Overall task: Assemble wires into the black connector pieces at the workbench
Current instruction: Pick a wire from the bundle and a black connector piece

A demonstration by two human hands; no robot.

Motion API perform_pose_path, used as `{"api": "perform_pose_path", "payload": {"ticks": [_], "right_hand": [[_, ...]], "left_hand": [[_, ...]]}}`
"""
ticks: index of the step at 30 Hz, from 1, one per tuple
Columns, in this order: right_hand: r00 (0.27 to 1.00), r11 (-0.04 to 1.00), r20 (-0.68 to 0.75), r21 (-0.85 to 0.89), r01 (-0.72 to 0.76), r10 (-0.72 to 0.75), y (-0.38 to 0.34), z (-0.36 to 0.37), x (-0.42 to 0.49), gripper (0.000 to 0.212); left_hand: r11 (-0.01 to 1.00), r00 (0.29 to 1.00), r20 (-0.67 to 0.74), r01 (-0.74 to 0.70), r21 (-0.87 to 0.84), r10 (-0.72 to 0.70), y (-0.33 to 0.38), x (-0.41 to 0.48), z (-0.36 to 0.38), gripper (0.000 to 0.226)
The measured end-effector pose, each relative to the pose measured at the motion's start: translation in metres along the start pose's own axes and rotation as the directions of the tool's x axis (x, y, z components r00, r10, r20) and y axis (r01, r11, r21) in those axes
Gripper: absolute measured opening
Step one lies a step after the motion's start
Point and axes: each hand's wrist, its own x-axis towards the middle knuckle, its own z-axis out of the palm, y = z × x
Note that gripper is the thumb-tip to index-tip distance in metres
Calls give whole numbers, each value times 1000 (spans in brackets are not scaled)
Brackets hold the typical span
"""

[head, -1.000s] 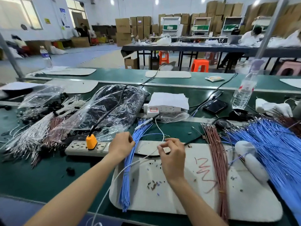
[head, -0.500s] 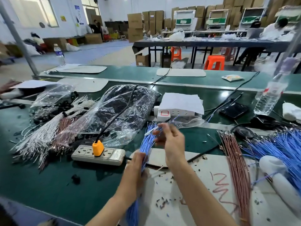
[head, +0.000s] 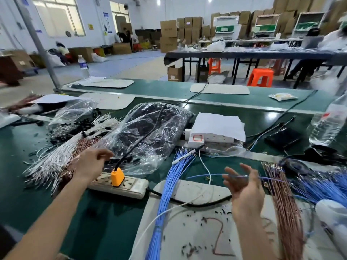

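**Left hand near the bag, one blue wire across the right**

The left hand (head: 92, 162) hovers with relaxed, empty fingers over the left half of the workbench (head: 18, 203). It is between the white wires (head: 54, 158) and the clear plastic bag (head: 150, 128) of dark pieces, just behind the power strip (head: 129, 186). The right hand (head: 244, 186) is palm-up with fingers spread above the white mat (head: 187, 239) at the near edge. A single blue wire (head: 206, 175) crosses its fingertips; I cannot tell whether it is pinched. The blue wire bundle (head: 165, 203) lies between the hands.

Dark green bench (head: 116, 212); bright blue wire bundle (head: 165, 199); coppery pink-brown wires (head: 287, 209); white wires (head: 54, 158); orange plug (head: 117, 177) in off-white power strip (head: 131, 186); pale grey mat (head: 187, 231), red scribble (head: 218, 235).
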Motion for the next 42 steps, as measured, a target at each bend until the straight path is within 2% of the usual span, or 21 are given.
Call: {"api": "perform_pose_path", "payload": {"ticks": [1,3,5,8,11,13,15,17,19,21,22,23,24,25,26,28,31,34,36,39,42], "right_hand": [[1000,1000,1,-20,-21,21,7,-4,-1,30],[999,999,15,-42,-32,33,15,-8,-1,29],[999,999,34,-38,-33,35,18,-8,-2,36],[995,997,66,-20,-76,77,18,-9,-3,42],[995,996,46,-29,-87,88,20,-9,-1,29],[996,992,34,-104,-75,79,23,-9,2,21],[994,983,36,-161,-93,100,26,-10,2,25],[992,980,39,-163,-110,118,27,-11,3,31],[992,983,29,-141,-119,124,27,-10,3,32],[997,984,14,-164,-75,78,28,-10,5,23],[999,978,2,-202,-46,48,29,-11,5,19],[1000,972,-9,-234,-23,21,30,-11,5,18],[1000,971,-19,-240,-7,2,30,-11,5,22],[1000,977,-26,-215,-2,-3,30,-9,5,28],[1000,985,-27,-175,1,-6,27,-7,4,34],[999,992,-7,-121,33,-34,18,0,0,37],[988,978,14,-144,154,-154,-5,1,-11,33],[952,911,87,-278,305,-292,-37,-13,-14,19],[948,883,188,-352,310,-257,-52,-22,-14,21],[943,878,300,-399,263,-146,-55,-30,-12,26],[954,914,298,-375,158,-42,-44,-40,-8,24]], "left_hand": [[998,983,179,-48,29,42,2,13,9,21],[995,897,435,-98,14,82,8,32,25,17],[973,833,543,-202,115,108,12,48,38,22],[898,783,600,-369,239,162,18,65,56,34],[801,773,585,-502,327,246,24,70,68,33],[789,786,552,-515,334,280,26,69,69,26],[835,812,531,-453,314,241,29,68,72,23],[920,874,461,-298,254,156,35,64,71,23],[984,934,356,-58,167,-6,45,57,49,19],[993,995,29,97,65,-99,59,48,15,22],[998,979,-192,68,-4,-68,67,39,0,23],[991,932,-362,-39,-126,-9,79,24,-12,24],[945,901,-429,-194,-264,65,97,4,-14,22],[852,907,-399,-310,-421,133,116,-20,-8,18],[749,938,-285,-331,-574,196,134,-43,6,15],[590,958,-5,-180,-787,287,161,-82,51,16],[489,925,270,112,-865,265,171,-113,113,19],[475,874,367,188,-860,319,157,-124,151,21],[499,835,394,171,-849,385,150,-128,162,24],[571,822,347,32,-820,452,150,-130,163,28],[600,803,258,-149,-786,538,150,-131,162,32]]}}
